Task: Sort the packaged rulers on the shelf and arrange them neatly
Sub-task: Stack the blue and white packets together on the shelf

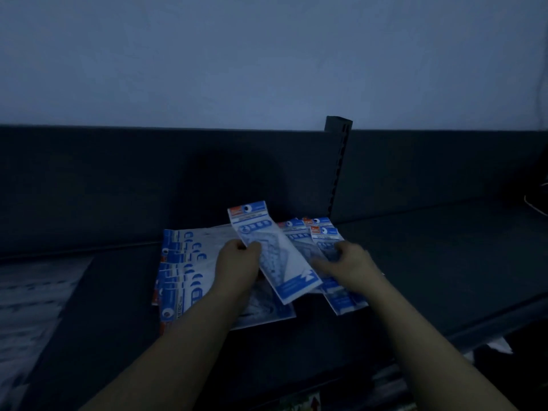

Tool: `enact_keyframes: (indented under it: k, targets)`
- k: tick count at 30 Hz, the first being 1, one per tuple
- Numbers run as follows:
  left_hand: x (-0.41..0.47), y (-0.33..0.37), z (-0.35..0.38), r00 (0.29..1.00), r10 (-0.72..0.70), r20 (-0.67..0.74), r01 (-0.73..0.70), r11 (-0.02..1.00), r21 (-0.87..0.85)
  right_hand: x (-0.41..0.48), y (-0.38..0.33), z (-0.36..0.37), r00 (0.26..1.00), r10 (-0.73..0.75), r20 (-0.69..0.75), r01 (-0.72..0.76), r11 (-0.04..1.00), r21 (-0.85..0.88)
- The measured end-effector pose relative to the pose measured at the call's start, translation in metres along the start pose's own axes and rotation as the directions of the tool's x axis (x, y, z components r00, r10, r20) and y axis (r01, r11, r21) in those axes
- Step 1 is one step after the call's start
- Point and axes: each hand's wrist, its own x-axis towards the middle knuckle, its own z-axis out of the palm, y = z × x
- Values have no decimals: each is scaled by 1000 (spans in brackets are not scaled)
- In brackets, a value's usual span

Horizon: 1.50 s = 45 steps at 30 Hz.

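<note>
The light is dim. My left hand (240,264) grips one narrow blue-and-white ruler pack (284,268) and holds it tilted above the dark shelf (430,262). My right hand (345,264) rests on a small fan of similar narrow packs (324,232) to the right, its fingers curled over them; whether it grips them is unclear. Under my left forearm lies a stack of wider blue-and-white packs (184,274), spread along its left edge.
A slotted metal upright (338,167) rises at the shelf's back wall. Pale printed sheets (32,295) lie at the left end of the shelf. A white scrap (501,345) hangs below the front edge at right.
</note>
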Motion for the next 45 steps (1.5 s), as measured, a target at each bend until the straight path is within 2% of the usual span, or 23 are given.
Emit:
enact_keyframes:
  k: [2,5,6,9,10,13,15,16,19,23,25,27,29,31,34,36,37,39,41,43,45]
  targets:
    - [4,1,-7,1000,-8,-19,8,1000,-14,3,0,8,998,-11,61,19,992,-126]
    - [8,1,-11,998,-33,-53,31,999,-38,9,0,8,999,29,14,-30,997,67]
    - [8,0,-12,998,-39,-56,36,998,-47,11,2,6,997,71,14,-72,994,78]
    - [5,-2,-10,998,-45,-47,42,997,-61,15,13,6,988,147,50,-143,987,-68]
    - [4,-2,-9,998,-48,-37,45,996,-71,15,14,5,987,156,50,-154,988,-27]
    - [1,1,-5,997,-79,2,78,982,-174,13,16,0,985,170,-1,-165,955,246]
    - [-1,3,-4,997,-69,35,74,980,-183,12,17,-5,977,211,9,-202,921,333]
    - [-3,3,-4,997,-54,51,62,983,-171,13,18,-7,971,236,31,-233,918,322]
    - [-5,1,-4,997,-34,66,42,991,-125,11,19,-12,950,297,101,-308,942,131]
    - [-6,1,-3,996,-48,79,57,992,-112,9,18,-19,954,277,117,-298,928,224]
    - [-8,1,-3,993,-62,98,72,991,-111,5,18,-19,967,252,28,-249,923,294]
    - [-7,-1,-2,989,-69,128,84,990,-114,1,15,-18,971,232,-59,-173,851,496]
    - [-6,-3,0,984,-73,163,92,989,-114,-2,8,-19,979,204,-17,-129,680,721]
    - [-6,-5,2,973,-67,220,99,985,-140,-8,-5,-16,990,129,51,-115,559,821]
    - [-9,-10,6,952,-25,305,79,983,-168,-12,-23,0,997,1,74,-57,643,764]
    - [-8,-12,6,963,17,270,14,993,-113,-12,-28,8,997,-65,48,7,664,748]
    - [-7,-13,5,971,30,235,-11,997,-83,-10,-28,7,998,-66,-9,52,689,723]
    - [-3,-13,1,984,44,175,-29,996,-86,-5,-20,1,990,-40,-137,104,856,507]
    - [-1,-10,-4,992,39,122,-23,991,-132,-5,-13,-4,997,-4,-79,23,969,247]
    - [4,-9,-7,996,32,84,-16,984,-180,-10,-12,-3,999,16,34,-18,997,76]
    - [5,-8,-7,998,26,64,-12,979,-206,-10,-13,1,997,35,71,-37,999,31]
